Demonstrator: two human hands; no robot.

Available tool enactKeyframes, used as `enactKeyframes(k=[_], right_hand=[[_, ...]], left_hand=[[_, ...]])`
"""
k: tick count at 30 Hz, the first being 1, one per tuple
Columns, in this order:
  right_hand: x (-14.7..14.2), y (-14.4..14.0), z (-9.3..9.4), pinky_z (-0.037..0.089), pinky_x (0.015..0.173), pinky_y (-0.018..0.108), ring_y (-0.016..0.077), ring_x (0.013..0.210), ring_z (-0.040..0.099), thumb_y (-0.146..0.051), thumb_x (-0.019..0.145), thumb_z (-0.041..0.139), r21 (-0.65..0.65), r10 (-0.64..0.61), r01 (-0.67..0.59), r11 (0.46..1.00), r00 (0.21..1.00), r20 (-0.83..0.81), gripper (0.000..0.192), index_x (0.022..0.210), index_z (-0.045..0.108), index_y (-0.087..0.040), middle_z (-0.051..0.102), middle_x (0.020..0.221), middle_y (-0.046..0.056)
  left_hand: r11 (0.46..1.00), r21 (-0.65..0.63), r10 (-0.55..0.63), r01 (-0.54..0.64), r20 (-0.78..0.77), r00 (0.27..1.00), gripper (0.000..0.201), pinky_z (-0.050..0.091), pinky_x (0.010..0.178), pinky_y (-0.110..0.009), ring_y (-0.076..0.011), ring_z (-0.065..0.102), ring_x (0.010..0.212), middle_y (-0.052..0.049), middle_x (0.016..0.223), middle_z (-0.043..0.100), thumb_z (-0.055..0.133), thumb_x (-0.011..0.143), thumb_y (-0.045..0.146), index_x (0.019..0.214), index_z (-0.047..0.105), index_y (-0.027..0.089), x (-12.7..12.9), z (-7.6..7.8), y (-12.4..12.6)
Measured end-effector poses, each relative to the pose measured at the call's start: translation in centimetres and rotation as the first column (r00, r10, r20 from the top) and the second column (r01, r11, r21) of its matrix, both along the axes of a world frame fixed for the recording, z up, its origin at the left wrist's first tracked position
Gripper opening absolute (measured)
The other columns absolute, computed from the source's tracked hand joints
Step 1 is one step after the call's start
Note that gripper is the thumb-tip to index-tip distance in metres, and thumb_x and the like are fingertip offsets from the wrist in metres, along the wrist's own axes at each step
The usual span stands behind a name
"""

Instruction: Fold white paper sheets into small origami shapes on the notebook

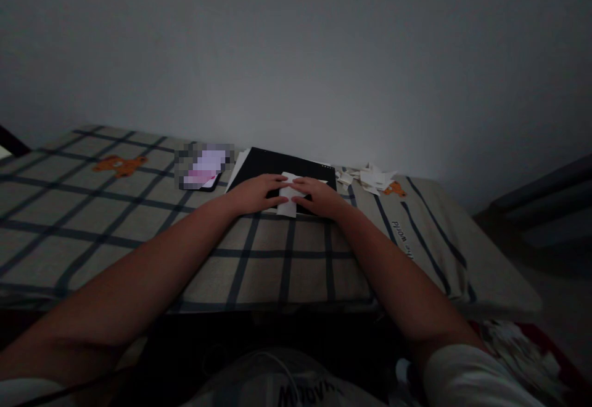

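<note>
Against a grey wall (296,55), checked cloth (268,271) bears a black folder (277,161), a white paper strip (289,191) lapping its near edge; fingers of left hand (253,195) and right hand (324,197) touch it, pinching or not I can't tell; probably light, creasable, best held by its sides

White paper (287,208) between left hand (256,195) and right hand (320,198), black cover (282,163) under them, grey cloth (271,234) with dark blue crossing lines all around, orange shape (124,166) far to their left, white scraps (374,179) to their right
</note>
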State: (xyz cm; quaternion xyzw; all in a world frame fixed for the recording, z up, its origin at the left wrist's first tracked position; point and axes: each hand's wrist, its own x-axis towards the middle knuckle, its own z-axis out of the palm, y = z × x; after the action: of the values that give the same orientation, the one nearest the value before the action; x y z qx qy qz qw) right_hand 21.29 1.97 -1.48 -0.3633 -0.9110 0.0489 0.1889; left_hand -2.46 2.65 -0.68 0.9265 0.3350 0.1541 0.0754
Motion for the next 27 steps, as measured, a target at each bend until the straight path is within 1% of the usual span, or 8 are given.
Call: enactKeyframes(k=[5,9,14,17,22,25,27], right_hand=[[0.31,0.49,-0.28,0.037,0.111,0.044,0.0251,0.131,0.048,-0.038,0.092,0.052,-0.066,-0.019,0.020,0.998,1.000,0.015,0.045,0.131,0.059,-0.017,0.053,0.140,0.015],[0.45,0.58,-0.15,0.036,0.112,0.044,0.0251,0.134,0.046,-0.038,0.093,0.051,-0.093,-0.041,0.044,0.995,0.999,0.033,0.046,0.133,0.058,-0.017,0.049,0.143,0.014],[0.50,0.69,-0.30,0.034,0.114,0.046,0.0249,0.137,0.042,-0.038,0.093,0.050,-0.092,-0.056,0.059,0.994,0.998,0.039,0.048,0.136,0.054,-0.020,0.047,0.146,0.011],[0.59,0.79,-0.41,0.033,0.115,0.046,0.0246,0.138,0.040,-0.038,0.093,0.051,-0.107,-0.056,0.060,0.992,0.998,0.039,0.049,0.138,0.052,-0.020,0.045,0.147,0.011],[0.45,0.54,-0.18,0.031,0.116,0.042,0.0238,0.138,0.040,-0.039,0.093,0.051,-0.094,-0.032,0.031,0.995,0.999,-0.009,0.051,0.138,0.052,-0.015,0.044,0.147,0.015],[0.25,0.33,-0.01,0.032,0.114,0.041,0.0242,0.136,0.042,-0.040,0.092,0.053,-0.087,-0.010,0.011,0.996,1.000,0.014,0.051,0.136,0.054,-0.014,0.045,0.146,0.017],[0.18,0.28,-0.01,0.033,0.114,0.041,0.0243,0.136,0.043,-0.041,0.092,0.053,-0.086,-0.012,0.015,0.996,0.999,0.039,0.050,0.135,0.055,-0.016,0.046,0.146,0.015]], left_hand=[[0.998,0.029,0.047,-0.047,0.006,0.999,0.061,0.031,0.112,-0.037,-0.0241,0.043,0.134,-0.011,0.147,0.045,0.042,0.094,0.054,0.141,0.048,0.016,0.19,-0.21,0.02],[0.997,0.042,0.071,-0.071,0.001,0.997,0.064,0.032,0.111,-0.038,-0.0257,0.043,0.133,-0.013,0.145,0.048,0.039,0.094,0.056,0.140,0.049,0.014,0.35,-0.22,-0.10],[0.997,0.044,0.073,-0.071,-0.048,0.996,0.076,0.030,0.112,-0.041,-0.0286,0.040,0.135,-0.013,0.147,0.045,0.044,0.087,0.067,0.143,0.045,0.016,0.19,0.07,-0.29],[0.997,0.045,0.072,-0.069,-0.076,0.995,0.081,0.028,0.113,-0.041,-0.0296,0.038,0.136,-0.013,0.148,0.043,0.046,0.083,0.070,0.143,0.044,0.015,0.17,0.22,-0.44],[0.996,0.065,0.067,-0.062,-0.081,0.994,0.081,0.026,0.113,-0.040,-0.0288,0.037,0.136,-0.014,0.148,0.043,0.046,0.084,0.069,0.144,0.043,0.014,0.44,0.14,-0.68],[0.995,0.077,0.064,-0.057,-0.085,0.994,0.080,0.026,0.113,-0.040,-0.0286,0.037,0.136,-0.013,0.148,0.043,0.046,0.085,0.068,0.144,0.043,0.015,0.52,-0.02,-0.65],[0.995,0.082,0.062,-0.055,-0.082,0.995,0.079,0.026,0.113,-0.040,-0.0287,0.037,0.135,-0.012,0.148,0.043,0.046,0.085,0.068,0.144,0.042,0.016,0.51,-0.11,-0.51]])
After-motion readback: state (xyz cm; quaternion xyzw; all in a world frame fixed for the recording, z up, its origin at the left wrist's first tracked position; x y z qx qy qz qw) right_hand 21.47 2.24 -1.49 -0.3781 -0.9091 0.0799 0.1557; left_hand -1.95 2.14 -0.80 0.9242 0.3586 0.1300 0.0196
